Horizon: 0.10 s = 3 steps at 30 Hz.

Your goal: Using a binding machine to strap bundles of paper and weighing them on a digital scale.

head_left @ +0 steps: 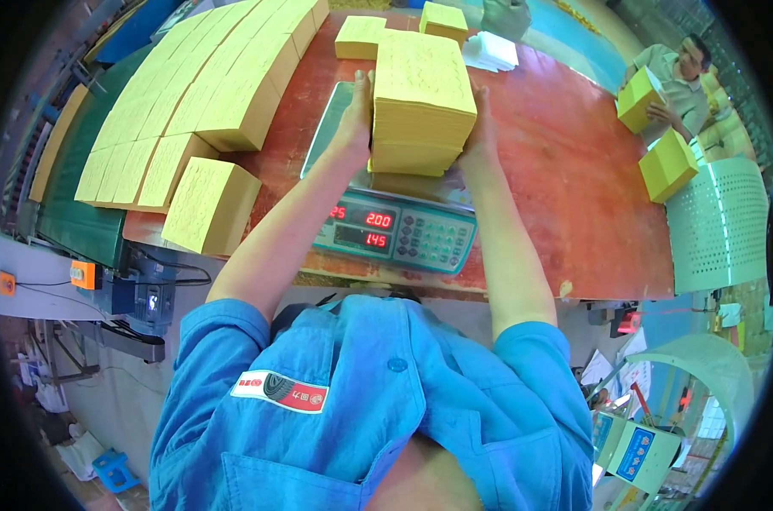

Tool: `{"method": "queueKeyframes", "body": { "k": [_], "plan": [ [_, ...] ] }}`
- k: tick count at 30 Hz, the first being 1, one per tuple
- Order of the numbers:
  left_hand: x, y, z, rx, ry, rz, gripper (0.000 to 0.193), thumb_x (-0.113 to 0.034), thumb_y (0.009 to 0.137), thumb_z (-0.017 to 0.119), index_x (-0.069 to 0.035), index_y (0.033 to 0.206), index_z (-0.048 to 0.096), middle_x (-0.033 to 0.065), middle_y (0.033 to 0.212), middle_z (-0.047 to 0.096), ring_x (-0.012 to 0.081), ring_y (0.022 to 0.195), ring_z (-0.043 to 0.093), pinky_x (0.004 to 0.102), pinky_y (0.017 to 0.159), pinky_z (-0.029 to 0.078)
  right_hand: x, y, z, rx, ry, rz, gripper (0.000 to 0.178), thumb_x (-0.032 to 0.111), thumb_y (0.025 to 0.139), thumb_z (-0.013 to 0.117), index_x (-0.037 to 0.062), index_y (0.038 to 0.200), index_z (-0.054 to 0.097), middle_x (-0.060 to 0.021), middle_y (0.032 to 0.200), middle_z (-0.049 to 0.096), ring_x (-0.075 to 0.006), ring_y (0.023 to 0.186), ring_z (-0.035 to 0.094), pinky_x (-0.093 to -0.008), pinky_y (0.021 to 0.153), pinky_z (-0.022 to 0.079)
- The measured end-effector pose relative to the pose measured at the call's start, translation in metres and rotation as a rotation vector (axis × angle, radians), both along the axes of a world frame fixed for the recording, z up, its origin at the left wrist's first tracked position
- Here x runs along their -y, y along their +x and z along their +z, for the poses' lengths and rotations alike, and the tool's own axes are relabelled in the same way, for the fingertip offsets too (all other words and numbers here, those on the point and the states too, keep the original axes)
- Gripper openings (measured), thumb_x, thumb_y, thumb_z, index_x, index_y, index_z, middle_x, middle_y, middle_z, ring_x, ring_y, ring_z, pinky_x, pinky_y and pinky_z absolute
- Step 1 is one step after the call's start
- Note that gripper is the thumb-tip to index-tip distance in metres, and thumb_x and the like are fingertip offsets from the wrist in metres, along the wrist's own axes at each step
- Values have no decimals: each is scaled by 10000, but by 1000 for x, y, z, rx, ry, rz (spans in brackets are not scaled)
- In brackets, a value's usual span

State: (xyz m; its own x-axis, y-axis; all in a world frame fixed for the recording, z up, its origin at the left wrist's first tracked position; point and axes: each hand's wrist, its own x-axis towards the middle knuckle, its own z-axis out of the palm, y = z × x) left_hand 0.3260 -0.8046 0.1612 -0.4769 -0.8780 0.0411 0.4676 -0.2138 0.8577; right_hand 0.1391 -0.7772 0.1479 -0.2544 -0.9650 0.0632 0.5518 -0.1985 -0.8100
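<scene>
A thick square stack of yellow paper [422, 85] stands between my two hands over the digital scale [442, 243]. My left hand [356, 119] presses flat along its left side, fingers pointing away from me. On the opposite side my right hand [482, 128] grips it, its fingers partly hidden behind the paper. Whether the stack rests on the scale's pan or hangs just above it, I cannot tell. Red digits glow on the scale's display, beside its keypad.
Rows of yellow paper stacks [190, 72] cover the table's left side, with one loose stack [209, 204] nearer me. Beyond the scale lie two more stacks and a white pile [491, 51]. At the far right, a co-worker [672, 81] handles yellow stacks beside a perforated panel [717, 226].
</scene>
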Motion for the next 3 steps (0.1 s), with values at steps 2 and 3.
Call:
{"method": "queueKeyframes", "body": {
  "k": [2, 3],
  "plan": [
    [0, 2, 7, 27, 92, 78, 834, -706, 939, 287, -145, 1546, 171, 92, 1587, 215, 236, 1443, 246, 360, 1166, 233, -2, -10, -4, 17, -34, -13, 668, 539, 1008, 333, 130, 1523, 221, -95, 1540, 317, -266, 1405, 320, -389, 1146, 267],
    [-1, 1, 8, 27, 92, 75, 834, -706, 939, 287, -145, 1546, 171, 92, 1587, 215, 236, 1443, 246, 360, 1166, 233, -3, -15, -6, 33, -66, -24, 688, 553, 1003, 333, 132, 1530, 197, -97, 1567, 262, -274, 1426, 277, -401, 1160, 236]
  ]
}}
